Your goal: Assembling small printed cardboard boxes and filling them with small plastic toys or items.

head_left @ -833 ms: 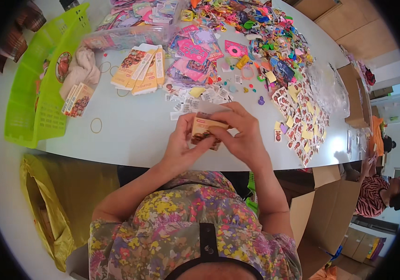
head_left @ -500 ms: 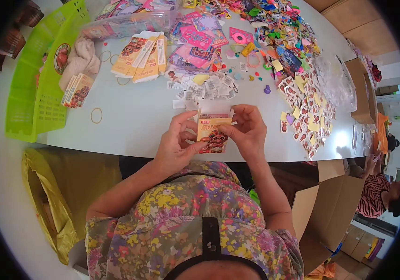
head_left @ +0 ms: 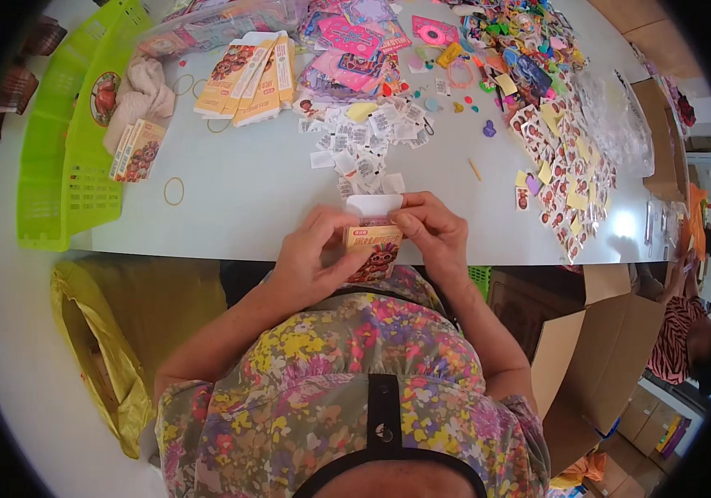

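Note:
A small yellow and orange cardboard box with a cartoon figure on its front is held upright at the table's near edge. Its top is open and a white flap stands up behind the opening, where a pinkish edge shows inside. My left hand closes on the box's left side, thumb across the front. At the upper right corner, my right hand pinches by the opening with thumb and bent fingers. Just beyond lies a heap of small white printed packets.
Flattened yellow boxes lie at the back left, near finished-looking boxes leaning by a green basket. Pink cards, a pile of coloured trinkets and sticker pieces spread behind and right. An open carton stands below right.
My right thumb has moved from the box's front up to its opening. The white flap shows more fully. The whole view has shifted slightly.

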Motion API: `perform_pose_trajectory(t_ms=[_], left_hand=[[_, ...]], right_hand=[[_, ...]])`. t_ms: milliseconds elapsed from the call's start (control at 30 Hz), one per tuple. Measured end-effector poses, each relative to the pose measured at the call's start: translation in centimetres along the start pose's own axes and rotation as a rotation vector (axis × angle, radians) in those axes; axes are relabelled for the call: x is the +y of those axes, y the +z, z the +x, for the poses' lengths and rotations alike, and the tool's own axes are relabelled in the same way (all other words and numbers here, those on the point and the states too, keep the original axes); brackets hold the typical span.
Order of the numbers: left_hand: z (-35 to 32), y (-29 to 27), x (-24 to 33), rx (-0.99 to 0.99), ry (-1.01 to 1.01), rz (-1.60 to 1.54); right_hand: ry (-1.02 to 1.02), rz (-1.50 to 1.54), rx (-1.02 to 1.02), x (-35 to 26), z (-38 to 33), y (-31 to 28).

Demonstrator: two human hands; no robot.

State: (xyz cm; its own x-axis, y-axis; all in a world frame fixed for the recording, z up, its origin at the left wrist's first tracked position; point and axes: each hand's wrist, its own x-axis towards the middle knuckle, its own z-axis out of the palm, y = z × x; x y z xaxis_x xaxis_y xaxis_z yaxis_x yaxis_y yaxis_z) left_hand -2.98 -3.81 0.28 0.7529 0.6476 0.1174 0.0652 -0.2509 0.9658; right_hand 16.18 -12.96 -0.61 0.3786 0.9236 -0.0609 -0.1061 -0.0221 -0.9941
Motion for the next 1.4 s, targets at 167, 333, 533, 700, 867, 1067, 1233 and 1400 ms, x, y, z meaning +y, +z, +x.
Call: perform_pose_trajectory(t_ms=[167, 333, 533, 700, 867, 1067, 1233, 1400], left_hand=[[1.7, 0.2, -1.3, 0.113, 0.209, 0.118], [2.2, -0.3, -0.7, 0.11, 0.007, -0.191], [3.7, -1.8, 0.1, -0.032, -0.124, -0.18], [4.4, -2.1, -0.6, -0.089, -0.232, -0.308], [3.2, -2.3, -0.2, -0.088, -0.013, -0.168], [0.7, 0.0, -1.9, -0.109, 0.06, -0.048], [-0.2, -1.0, -0.5, -0.009, 0.017, 0.004], [0.8, -12.1, 2.4, 0.564, -0.023, -0.024]], right_hand=[[0.092, 0.002, -0.034, -1.2, 0.8, -0.3], [-0.114, -0.274, -0.308, -2.0, 2.0, -2.1], [0.124, -0.249, -0.347, -4.0, 3.3, -1.5], [0.257, -0.247, -0.374, -4.1, 4.2, -2.0], [0.089, -0.426, -0.396, -4.4, 2.8, -1.8], [-0.383, -0.693, -0.256, -2.1, -1.4, -0.7], [-0.456, -0.638, -0.205, -2.0, -0.7, 0.2], [-0.311, -0.408, -0.098, -2.6, 0.7, 1.1]])
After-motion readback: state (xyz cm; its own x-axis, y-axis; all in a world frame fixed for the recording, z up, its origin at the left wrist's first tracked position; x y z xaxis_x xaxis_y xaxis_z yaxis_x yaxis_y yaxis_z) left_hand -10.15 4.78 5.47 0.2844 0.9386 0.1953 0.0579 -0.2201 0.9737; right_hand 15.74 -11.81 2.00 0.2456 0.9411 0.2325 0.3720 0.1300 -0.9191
